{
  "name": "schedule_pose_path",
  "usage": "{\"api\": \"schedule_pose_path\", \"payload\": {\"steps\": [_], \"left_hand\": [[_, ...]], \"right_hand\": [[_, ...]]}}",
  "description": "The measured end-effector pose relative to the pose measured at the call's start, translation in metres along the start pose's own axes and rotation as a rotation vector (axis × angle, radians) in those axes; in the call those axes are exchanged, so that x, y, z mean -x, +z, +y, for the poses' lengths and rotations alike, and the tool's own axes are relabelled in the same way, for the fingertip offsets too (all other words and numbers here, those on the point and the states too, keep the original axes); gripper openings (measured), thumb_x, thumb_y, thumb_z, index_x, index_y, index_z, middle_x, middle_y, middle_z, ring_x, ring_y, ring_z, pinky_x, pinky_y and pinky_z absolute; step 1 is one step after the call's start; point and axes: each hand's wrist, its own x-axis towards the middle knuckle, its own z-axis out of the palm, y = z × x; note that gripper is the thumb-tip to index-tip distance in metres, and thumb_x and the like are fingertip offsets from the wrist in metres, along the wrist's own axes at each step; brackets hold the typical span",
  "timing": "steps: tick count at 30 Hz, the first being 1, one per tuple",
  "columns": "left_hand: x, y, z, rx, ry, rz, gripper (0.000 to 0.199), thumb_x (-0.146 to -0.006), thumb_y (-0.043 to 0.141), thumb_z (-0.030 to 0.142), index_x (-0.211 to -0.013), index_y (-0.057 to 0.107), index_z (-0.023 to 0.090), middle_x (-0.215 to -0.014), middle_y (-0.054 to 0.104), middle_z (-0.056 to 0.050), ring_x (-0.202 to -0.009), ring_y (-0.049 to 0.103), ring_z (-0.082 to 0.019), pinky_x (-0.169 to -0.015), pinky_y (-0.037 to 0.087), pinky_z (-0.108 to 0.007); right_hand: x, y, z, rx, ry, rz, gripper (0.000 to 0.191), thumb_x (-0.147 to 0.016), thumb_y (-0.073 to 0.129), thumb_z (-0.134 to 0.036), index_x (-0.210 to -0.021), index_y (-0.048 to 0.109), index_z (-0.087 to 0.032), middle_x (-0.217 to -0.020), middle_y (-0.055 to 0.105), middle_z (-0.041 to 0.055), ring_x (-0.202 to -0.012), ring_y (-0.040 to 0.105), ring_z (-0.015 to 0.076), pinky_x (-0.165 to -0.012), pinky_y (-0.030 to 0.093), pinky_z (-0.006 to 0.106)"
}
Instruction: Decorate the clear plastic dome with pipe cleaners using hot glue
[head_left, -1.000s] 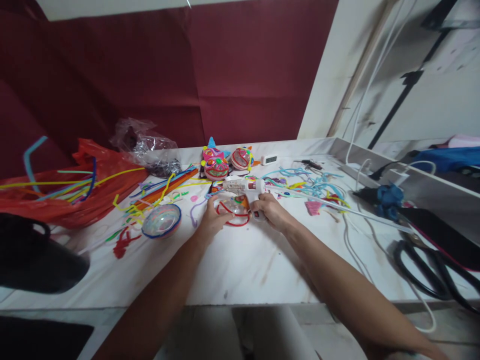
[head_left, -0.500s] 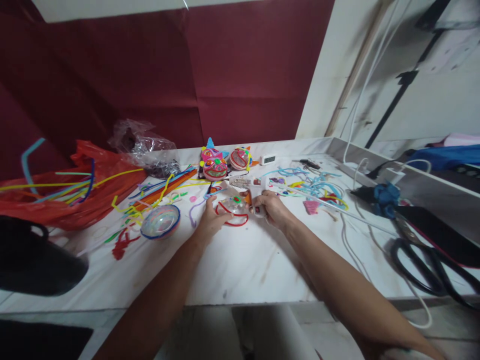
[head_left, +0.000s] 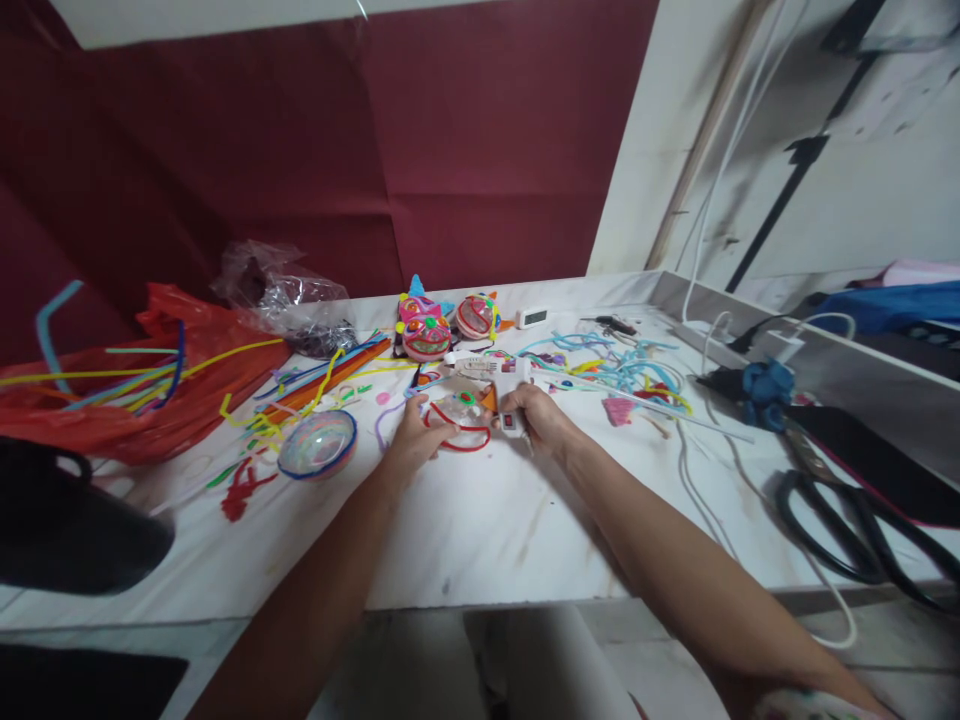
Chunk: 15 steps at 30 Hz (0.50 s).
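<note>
In the head view my right hand (head_left: 541, 415) is wrapped round the handle of a white hot glue gun (head_left: 511, 388). The gun's nozzle points left, and a long glue stick (head_left: 660, 402) sticks out behind it. Under the nozzle is a clear plastic half-ball (head_left: 459, 408) with a green spot on top, an orange piece at its right side and a red pipe cleaner (head_left: 471, 447) along its near edge. My left hand (head_left: 414, 435) grips its left side, thumb in front. Behind stand decorated animal-like balls, one pink (head_left: 426, 338) and one red-rimmed (head_left: 476, 316).
A clear half-ball with blue rim (head_left: 319, 445) and loose pipe cleaners lie left, beside a red plastic bag (head_left: 217, 400) and a black mug (head_left: 75, 520). Right are blue pipe cleaner scraps (head_left: 637, 365), cables, scissors (head_left: 832, 530) and a phone-like black slab (head_left: 862, 455).
The whole view has shifted slightly left. My left hand has closed in a little on the half-ball; the glue gun stays over it with almost no movement.
</note>
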Motion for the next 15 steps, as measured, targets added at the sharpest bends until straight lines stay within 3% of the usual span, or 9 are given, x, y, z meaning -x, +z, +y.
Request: {"api": "schedule_pose_path", "payload": {"steps": [3, 7, 11, 15], "left_hand": [[0.003, 0.001, 0.007, -0.045, -0.031, -0.001, 0.058, -0.071, 0.09, 0.008, -0.122, 0.065, 0.019, -0.077, 0.068, 0.005, -0.05, 0.061, -0.012, -0.045, 0.049, -0.02], [0.006, 0.001, 0.013, -0.017, -0.012, 0.007, 0.052, -0.067, 0.092, 0.004, -0.11, 0.067, 0.019, -0.108, 0.076, -0.004, -0.08, 0.076, -0.018, -0.056, 0.061, -0.021], [0.007, -0.002, 0.016, -0.042, -0.016, -0.007, 0.051, -0.066, 0.095, 0.005, -0.109, 0.071, 0.018, -0.114, 0.077, -0.006, -0.087, 0.078, -0.02, -0.062, 0.064, -0.024], [0.002, -0.006, 0.011, -0.083, -0.008, 0.008, 0.062, -0.064, 0.098, 0.008, -0.118, 0.07, 0.02, -0.111, 0.074, -0.003, -0.081, 0.074, -0.017, -0.062, 0.062, -0.024]], "right_hand": [[0.0, 0.001, 0.0, -0.014, 0.013, 0.004, 0.03, -0.045, 0.064, -0.016, -0.074, 0.063, -0.021, -0.079, 0.08, 0.0093, -0.075, 0.077, 0.0256, -0.048, 0.052, 0.023], [0.0, 0.003, 0.0, -0.026, 0.029, 0.013, 0.025, -0.044, 0.064, -0.014, -0.069, 0.062, -0.021, -0.074, 0.079, 0.0098, -0.072, 0.077, 0.0255, -0.047, 0.053, 0.023], [0.0, 0.004, 0.0, -0.034, 0.036, 0.016, 0.027, -0.045, 0.063, -0.013, -0.071, 0.066, -0.02, -0.074, 0.079, 0.008, -0.068, 0.076, 0.024, -0.045, 0.054, 0.022], [0.0, 0.005, 0.001, -0.048, 0.032, 0.018, 0.028, -0.045, 0.063, -0.012, -0.072, 0.067, -0.019, -0.076, 0.08, 0.0087, -0.067, 0.076, 0.0237, -0.045, 0.054, 0.022]]}}
